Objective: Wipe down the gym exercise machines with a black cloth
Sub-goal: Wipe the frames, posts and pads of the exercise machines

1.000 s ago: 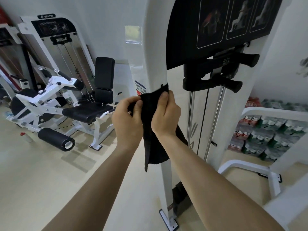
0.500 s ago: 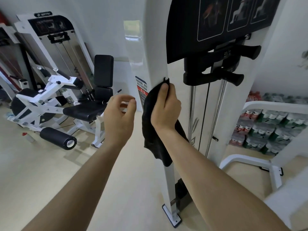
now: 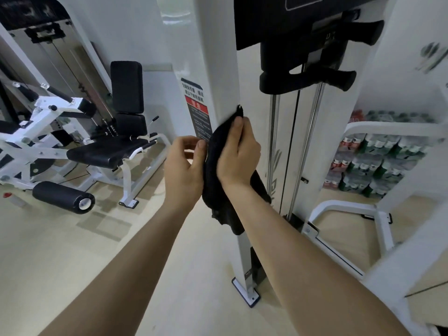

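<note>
A black cloth [image 3: 213,190] lies against the white upright post [image 3: 218,57] of a cable weight machine, with its lower end hanging loose. My right hand [image 3: 237,154] grips the cloth and presses it on the post's front edge, thumb pointing up and fingers wrapped round the right side. Just left of the cloth is my left hand [image 3: 184,170], its thumb at the cloth's left edge and its fingers loosely curled; a gap shows between them with no cloth in it.
Black handles [image 3: 339,78] jut out above my right hand, with chrome guide rods [image 3: 274,141] below them. A white leg machine with a black seat [image 3: 104,151] and roller pad [image 3: 60,196] stands at left. Shrink-wrapped bottles [image 3: 378,161] are stacked behind a white frame [image 3: 339,207] at right.
My left hand let go of the cloth, pulled away to the left, and has now come back beside its left edge. My right hand stayed pressing the cloth on the post.
</note>
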### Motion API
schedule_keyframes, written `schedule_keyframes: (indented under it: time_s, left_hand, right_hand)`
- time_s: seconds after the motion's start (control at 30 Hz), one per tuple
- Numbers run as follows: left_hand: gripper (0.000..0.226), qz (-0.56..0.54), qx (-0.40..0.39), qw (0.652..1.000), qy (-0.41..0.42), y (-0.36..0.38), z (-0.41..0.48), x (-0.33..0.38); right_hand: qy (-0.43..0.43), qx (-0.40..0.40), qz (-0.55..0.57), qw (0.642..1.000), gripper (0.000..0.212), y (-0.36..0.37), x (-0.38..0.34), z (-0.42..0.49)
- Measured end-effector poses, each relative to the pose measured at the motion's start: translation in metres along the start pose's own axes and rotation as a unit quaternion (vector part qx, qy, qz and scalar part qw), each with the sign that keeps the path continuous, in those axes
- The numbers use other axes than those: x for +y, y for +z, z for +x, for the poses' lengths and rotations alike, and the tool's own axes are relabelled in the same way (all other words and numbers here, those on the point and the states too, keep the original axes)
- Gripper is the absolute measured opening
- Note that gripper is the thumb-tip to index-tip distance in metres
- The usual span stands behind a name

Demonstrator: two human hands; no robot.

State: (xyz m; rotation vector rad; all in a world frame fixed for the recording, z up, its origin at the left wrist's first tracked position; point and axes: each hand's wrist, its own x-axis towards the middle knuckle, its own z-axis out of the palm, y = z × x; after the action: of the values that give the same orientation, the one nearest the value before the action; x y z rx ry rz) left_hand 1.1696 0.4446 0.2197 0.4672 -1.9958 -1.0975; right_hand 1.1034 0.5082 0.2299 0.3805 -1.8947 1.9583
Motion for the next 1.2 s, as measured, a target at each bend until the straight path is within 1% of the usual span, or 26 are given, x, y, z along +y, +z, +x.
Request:
schedule_keyframes:
  time_s: [0.13, 0.23, 0.37, 0.5, 0.6, 0.73, 1.07, 1.2]
  left_hand:
    - [0.012, -0.016, -0.017, 1.000, -0.003, 0.017, -0.018, -0.041]
    - [0.008, -0.035, -0.027, 0.999, -0.009, 0.031, -0.039, -0.076]
    - [0.008, -0.045, -0.033, 0.998, -0.004, 0.044, -0.062, -0.121]
    - [0.010, -0.055, -0.026, 0.998, 0.001, 0.058, -0.084, -0.161]
    - [0.011, -0.058, -0.019, 0.998, 0.012, 0.073, -0.103, -0.191]
    - [0.015, -0.059, -0.002, 0.998, 0.024, 0.089, -0.122, -0.228]
    - [0.013, -0.039, 0.019, 0.996, 0.080, 0.116, -0.164, -0.317]
    - [0.011, -0.037, -0.001, 0.996, 0.084, 0.131, -0.190, -0.354]
  right_hand:
    - [0.001, 0.025, -0.001, 1.000, 0.038, 0.001, 0.047, -0.022]
    - [0.015, 0.030, -0.005, 0.999, 0.038, 0.001, 0.087, -0.045]
    - [-0.009, 0.038, -0.023, 0.999, 0.037, 0.000, 0.129, -0.065]
    - [-0.042, 0.037, -0.027, 0.998, 0.048, 0.001, 0.160, -0.082]
    - [-0.077, 0.034, -0.036, 0.996, 0.051, -0.002, 0.192, -0.101]
    - [-0.098, 0.022, -0.038, 0.994, 0.055, -0.006, 0.237, -0.122]
    - [-0.115, 0.009, -0.033, 0.993, 0.054, -0.015, 0.352, -0.179]
    - [-0.097, -0.010, -0.045, 0.994, 0.058, -0.025, 0.402, -0.211]
